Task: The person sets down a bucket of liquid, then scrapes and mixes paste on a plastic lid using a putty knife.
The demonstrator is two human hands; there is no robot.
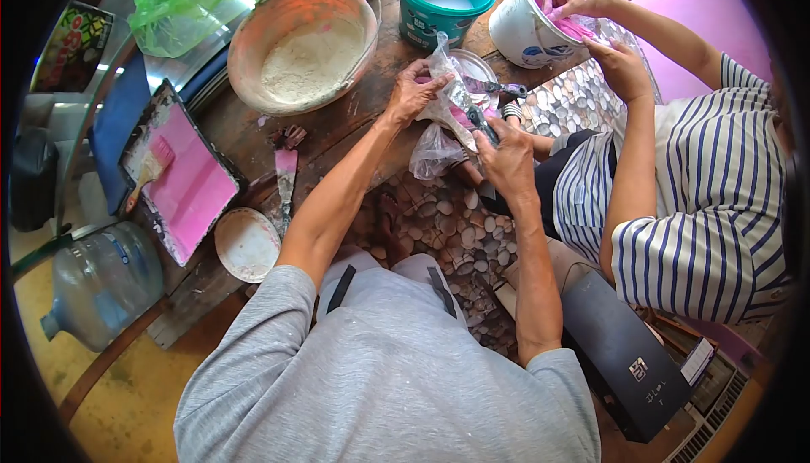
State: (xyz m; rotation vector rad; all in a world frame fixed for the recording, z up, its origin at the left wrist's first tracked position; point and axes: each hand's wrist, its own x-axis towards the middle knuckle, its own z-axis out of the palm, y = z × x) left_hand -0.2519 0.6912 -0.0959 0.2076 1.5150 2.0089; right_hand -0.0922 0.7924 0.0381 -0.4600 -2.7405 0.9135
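Note:
My left hand (413,92) pinches the upper part of a clear plastic bag (435,156), whose loose end hangs over the table's edge. In my right hand (510,159) is a putty knife (482,122), gripped by its dark handle. Its whitish-smeared blade lies against the plastic near my left fingers. Just behind, a second dark-handled putty knife (509,89) rests by a round white lid (474,65). How much the bag contains I cannot make out.
A powder-filled basin (249,83), a teal bucket (413,20) and a paint tray (190,239) with a brush (152,166) stand on the wooden table. At right, a co-worker's hands (620,67) handle pink material at a white bucket (515,37). A black box (620,353) lies below.

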